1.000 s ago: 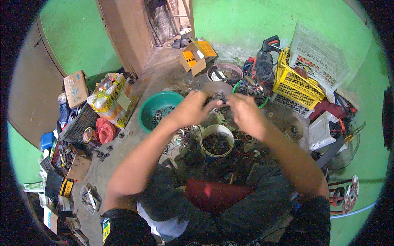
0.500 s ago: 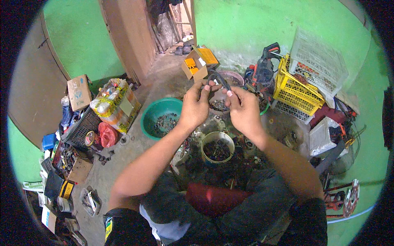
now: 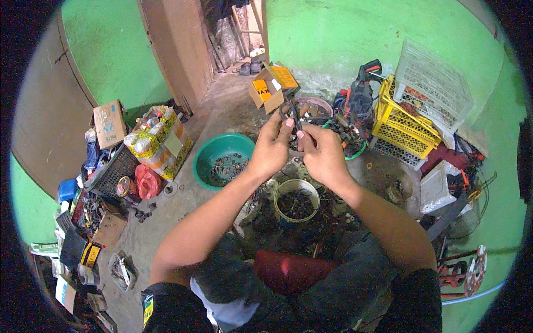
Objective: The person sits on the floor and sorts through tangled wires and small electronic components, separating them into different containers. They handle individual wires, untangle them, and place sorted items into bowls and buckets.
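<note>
A thin black cable-like loop point(image 3: 295, 112) is held up between my two hands, in front of the open cardboard box. My left hand point(image 3: 272, 141) pinches one side of it between thumb and fingers. On its other side my right hand point(image 3: 325, 152) is closed, thumb and fingertips pressed together on the piece. The hands are close together, their thumb tips almost meeting. Whether the piece is cable or a rubber strip I cannot tell. Below my hands stands a pale round bucket point(image 3: 276, 206) holding small dark parts.
A green basin point(image 3: 201, 161) with small parts sits left of my hands. Beyond are a cardboard box point(image 3: 273, 104) and a pink basin point(image 3: 326, 105). To the right are a pressure-washer-like machine point(image 3: 361, 102) and yellow crates point(image 3: 397, 119). Boxes and clutter point(image 3: 111, 227) line the left.
My hands have come closer together, and my right hand has shifted slightly down and left. The black loop, arched wide before, now stands narrower and more upright between them.
</note>
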Motion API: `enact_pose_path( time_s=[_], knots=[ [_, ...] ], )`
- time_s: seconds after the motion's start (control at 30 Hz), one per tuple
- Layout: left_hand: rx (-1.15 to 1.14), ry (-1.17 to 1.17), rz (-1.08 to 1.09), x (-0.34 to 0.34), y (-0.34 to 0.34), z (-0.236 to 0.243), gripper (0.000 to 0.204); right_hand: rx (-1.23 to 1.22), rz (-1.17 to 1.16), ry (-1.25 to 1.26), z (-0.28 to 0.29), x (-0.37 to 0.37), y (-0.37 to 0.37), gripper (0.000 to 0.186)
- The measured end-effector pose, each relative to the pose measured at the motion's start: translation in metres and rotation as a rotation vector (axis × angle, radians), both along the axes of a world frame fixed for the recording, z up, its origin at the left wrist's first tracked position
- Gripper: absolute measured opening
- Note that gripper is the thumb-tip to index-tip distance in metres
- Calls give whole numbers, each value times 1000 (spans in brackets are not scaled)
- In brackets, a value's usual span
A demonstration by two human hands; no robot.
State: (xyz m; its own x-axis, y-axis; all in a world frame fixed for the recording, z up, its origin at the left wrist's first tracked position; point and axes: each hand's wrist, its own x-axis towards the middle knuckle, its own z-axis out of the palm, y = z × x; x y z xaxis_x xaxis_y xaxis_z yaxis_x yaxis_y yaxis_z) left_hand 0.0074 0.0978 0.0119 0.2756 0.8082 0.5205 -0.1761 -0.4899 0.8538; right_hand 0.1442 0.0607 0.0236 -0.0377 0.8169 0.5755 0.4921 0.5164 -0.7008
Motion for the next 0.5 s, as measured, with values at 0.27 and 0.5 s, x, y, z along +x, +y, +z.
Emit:
enact_pose_path(
  time_s=[0.27, 0.5],
  knots=[
    [-129, -77, -78, -3, -4, 12, 46, 6, 27, -147, -1, 1, -4, 14],
    [-246, -220, -82, 3, -6, 12, 39, 117, -8, -172, -6, -4, -1, 12]
  ],
)
